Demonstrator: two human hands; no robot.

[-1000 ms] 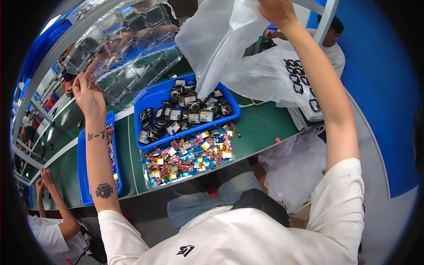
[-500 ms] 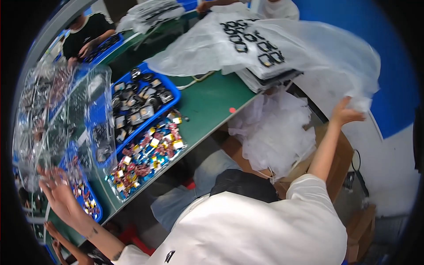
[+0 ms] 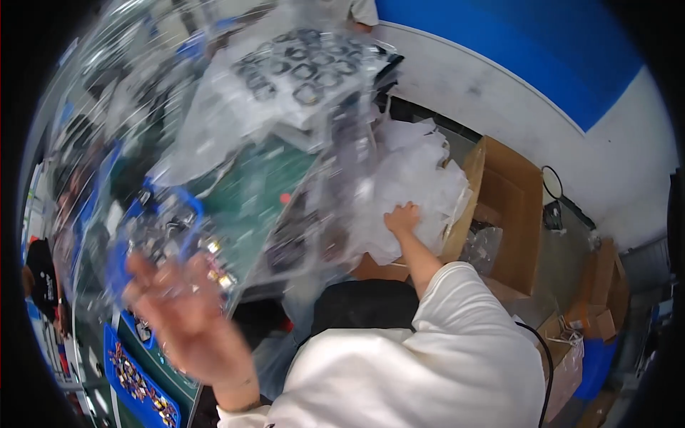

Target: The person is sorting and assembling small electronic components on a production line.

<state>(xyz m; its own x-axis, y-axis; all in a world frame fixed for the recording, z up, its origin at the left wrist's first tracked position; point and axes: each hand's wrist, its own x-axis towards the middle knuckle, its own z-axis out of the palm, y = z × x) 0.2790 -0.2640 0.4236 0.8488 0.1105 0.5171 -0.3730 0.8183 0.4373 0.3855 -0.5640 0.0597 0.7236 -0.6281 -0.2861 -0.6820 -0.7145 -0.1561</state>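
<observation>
A large clear plastic tray (image 3: 335,192) is aloft over the left and middle of the view, streaked by motion. At its lower edge, my left hand (image 3: 193,317) appears closed on it, though its fingers are smeared. Beneath the tray show a white sheet (image 3: 189,139) and rows of black ring-shaped parts (image 3: 303,68). To the right, my right hand (image 3: 404,217) presses into a heap of thin white sheets (image 3: 410,160), its fingers curled on the material.
A green-topped table (image 3: 260,178) bears a blue bin (image 3: 193,203) of parts. Another blue tray (image 3: 139,374) holds small coloured parts at lower left. An open cardboard box (image 3: 514,235) stands beside the heap. Another person's sleeve (image 3: 364,12) shows at the top.
My right hand has come down and left from a lifted white sheet to the heap. My left hand and the clear tray have swung right, across the table. The view has turned rightward.
</observation>
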